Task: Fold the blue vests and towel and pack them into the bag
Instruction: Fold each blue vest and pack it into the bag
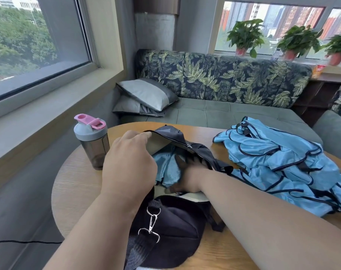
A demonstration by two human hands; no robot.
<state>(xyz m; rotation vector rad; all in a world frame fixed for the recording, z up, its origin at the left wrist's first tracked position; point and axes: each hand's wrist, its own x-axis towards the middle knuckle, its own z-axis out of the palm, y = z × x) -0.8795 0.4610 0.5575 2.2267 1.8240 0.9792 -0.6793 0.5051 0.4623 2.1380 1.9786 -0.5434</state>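
Black duffel bag (165,221) lies on the round tabletop (78,182), long axis running from the near edge away toward the sofa (224,106), zip mouth facing up. Left hand (128,162) grips the far-left lip of the opening, fingers (144,134) hooked over it, apparently to hold the mouth wide. Right hand (187,178) is down inside, on a folded blue vest (167,168); its fingers are in shadow, so grasping or pressing flat cannot be told. Unfolded vests (278,164) heaped on the tabletop right of the bag. Shaker bottle (91,141) upright at left.
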